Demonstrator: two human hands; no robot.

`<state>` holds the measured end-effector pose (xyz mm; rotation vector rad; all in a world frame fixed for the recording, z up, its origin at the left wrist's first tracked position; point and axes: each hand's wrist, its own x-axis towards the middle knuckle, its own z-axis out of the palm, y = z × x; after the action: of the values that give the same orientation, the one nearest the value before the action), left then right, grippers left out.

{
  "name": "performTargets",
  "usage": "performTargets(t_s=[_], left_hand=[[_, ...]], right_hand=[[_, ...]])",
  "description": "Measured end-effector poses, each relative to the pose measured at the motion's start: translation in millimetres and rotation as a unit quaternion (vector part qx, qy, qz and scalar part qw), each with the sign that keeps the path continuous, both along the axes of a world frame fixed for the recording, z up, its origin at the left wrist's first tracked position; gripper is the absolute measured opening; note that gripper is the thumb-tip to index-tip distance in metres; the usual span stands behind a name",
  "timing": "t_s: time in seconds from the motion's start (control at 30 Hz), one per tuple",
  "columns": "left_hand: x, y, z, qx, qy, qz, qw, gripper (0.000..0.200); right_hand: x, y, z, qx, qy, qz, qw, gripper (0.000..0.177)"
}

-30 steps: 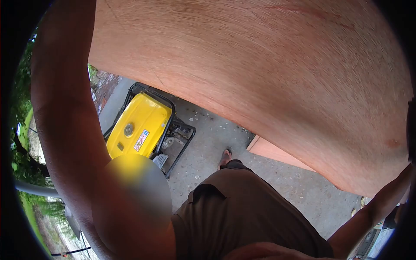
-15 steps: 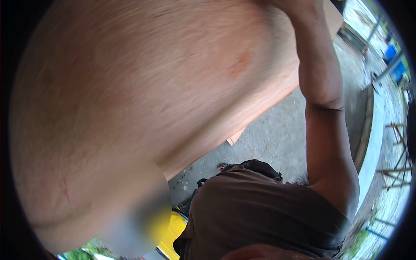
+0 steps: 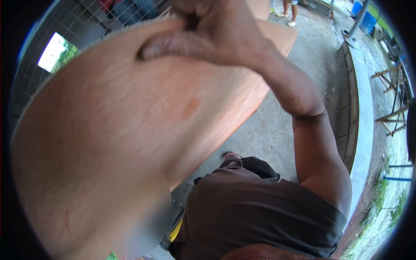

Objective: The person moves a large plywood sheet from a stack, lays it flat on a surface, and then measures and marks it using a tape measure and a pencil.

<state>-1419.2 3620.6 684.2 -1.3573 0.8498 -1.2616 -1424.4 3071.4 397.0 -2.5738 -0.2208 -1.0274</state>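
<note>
While the right hand [image 3: 208,39] grips tight over the top edge of the large reddish-brown plywood sheet [image 3: 130,130], the sheet's length slants leftward below it; the left hand is out of view.

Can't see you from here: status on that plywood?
Right hand gripping plywood by its edge. Left hand out of view. Another person's feet ahead on the concrete.

Bright daylight, fisheye-warped edges (dark corners), lower left seemingly blurred
</note>
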Motion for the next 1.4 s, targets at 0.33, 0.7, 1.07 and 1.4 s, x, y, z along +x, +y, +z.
performTargets(t_s=[0.33, 0.7, 1.07, 1.4], left_hand=[[15, 12, -37, -0.235, 0.074, -0.055, 0.968, 0.07], [29, 3, -71, -0.297, 0.125, -0.074, 0.944, 0.067], [43, -1, -90, -0.317, 0.16, -0.072, 0.932, 0.064], [47, 3, -103, -0.329, 0.182, -0.074, 0.924, 0.061]], right_hand=[[-18, 16, -85, 0.122, -0.133, 0.052, 0.982, 0.065], [-1, 77, -140, 0.234, -0.153, 0.093, 0.956, 0.064], [12, 142, -161, 0.332, -0.147, 0.141, 0.921, 0.058], [15, 197, -176, 0.346, -0.119, 0.169, 0.915, 0.059]])
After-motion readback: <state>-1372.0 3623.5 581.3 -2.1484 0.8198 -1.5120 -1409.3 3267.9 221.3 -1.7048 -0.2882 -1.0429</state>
